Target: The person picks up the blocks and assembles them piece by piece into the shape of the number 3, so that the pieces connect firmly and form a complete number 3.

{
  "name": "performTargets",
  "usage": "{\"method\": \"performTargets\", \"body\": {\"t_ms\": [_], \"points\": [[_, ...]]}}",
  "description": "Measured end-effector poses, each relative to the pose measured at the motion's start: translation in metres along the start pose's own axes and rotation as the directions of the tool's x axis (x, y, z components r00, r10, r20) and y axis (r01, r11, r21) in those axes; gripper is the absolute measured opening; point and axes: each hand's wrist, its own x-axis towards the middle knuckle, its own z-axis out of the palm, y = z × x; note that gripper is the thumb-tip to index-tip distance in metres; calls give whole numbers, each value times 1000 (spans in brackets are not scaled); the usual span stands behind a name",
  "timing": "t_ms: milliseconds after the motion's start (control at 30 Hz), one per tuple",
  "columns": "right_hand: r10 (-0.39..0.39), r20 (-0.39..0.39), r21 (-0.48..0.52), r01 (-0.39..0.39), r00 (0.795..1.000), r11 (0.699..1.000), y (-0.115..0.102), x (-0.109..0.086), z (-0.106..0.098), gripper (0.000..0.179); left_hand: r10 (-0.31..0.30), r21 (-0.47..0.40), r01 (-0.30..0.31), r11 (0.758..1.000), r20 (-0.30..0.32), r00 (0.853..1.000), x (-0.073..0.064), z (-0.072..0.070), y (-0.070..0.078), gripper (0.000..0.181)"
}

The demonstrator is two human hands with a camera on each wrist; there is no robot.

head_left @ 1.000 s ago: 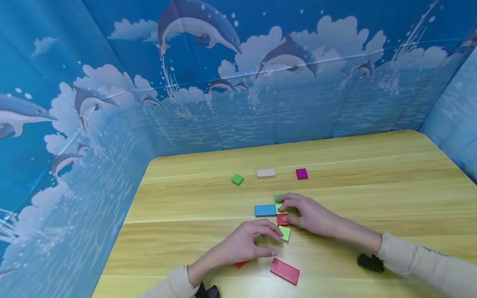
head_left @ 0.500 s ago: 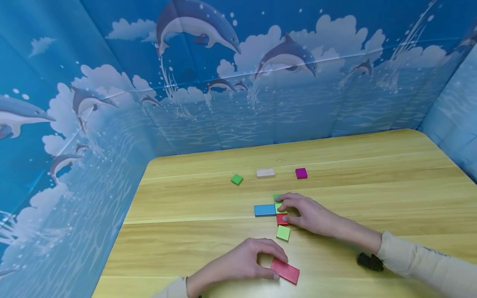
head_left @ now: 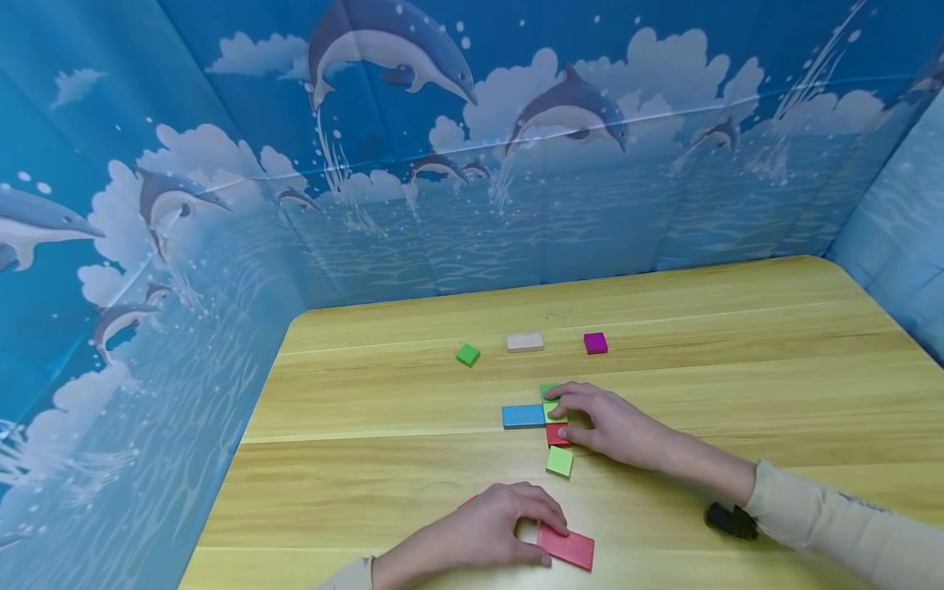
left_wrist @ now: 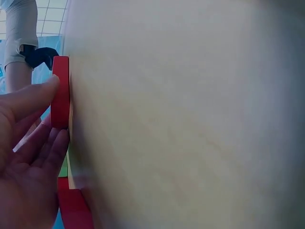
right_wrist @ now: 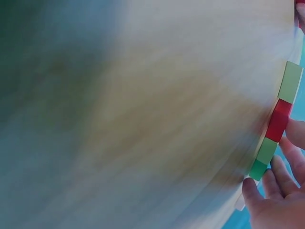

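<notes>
You have the oblong red block (head_left: pixel 569 552) at your left hand (head_left: pixel 497 524), its left end between thumb and fingers and its right end projecting clear of them. The left fingers are curled to a narrow gap, gripping that block. Its broad face is up, and it lies at a slant on the tabletop (head_left: pixel 737 352). The finish is smooth, with straight edges; it reads pinkish from above and deep red in the left wrist view.

Your right hand (head_left: pixel 615 426) has its fingers loosely spread, resting on a line of small blocks: the thumb touches the small red block (right_wrist: pixel 279 120), and the other fingertips lie at the pale green block (right_wrist: pixel 267 151) and the mid-green block (right_wrist: pixel 258 170). The blue oblong block (head_left: pixel 523 416) abuts this line on its left. A lime-green block (head_left: pixel 560 461) sits just beside the near end, slightly turned.

Farther off on the tabletop you have a bright green block (head_left: pixel 468 355), a whitish block (head_left: pixel 524 342) and a magenta block (head_left: pixel 596 343), each well apart from your hands.
</notes>
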Motion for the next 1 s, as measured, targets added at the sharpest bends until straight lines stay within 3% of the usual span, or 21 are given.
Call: {"method": "performTargets", "body": {"t_ms": [200,367,567,800,1000], "points": [[-8,-6,-3,8,1000,1000,0,0,0,20,1,87,-2,996,12,1000,0,2,0,28],[0,-1,-3,0,1000,1000,-1,0,0,20,10,64,-10,998,-5,1000,-2,3,-1,25],[4,5,-5,-4,1000,1000,-2,0,-1,21,9,-4,-9,1000,-76,997,-4,1,-2,21],[7,5,-3,-7,1000,1000,-2,-1,-1,21,-105,-155,82,984,-145,984,-11,-4,-4,19],[18,9,-6,-18,1000,1000,-1,0,0,22,-261,-352,183,918,-188,947,-17,-9,-7,21]]}}
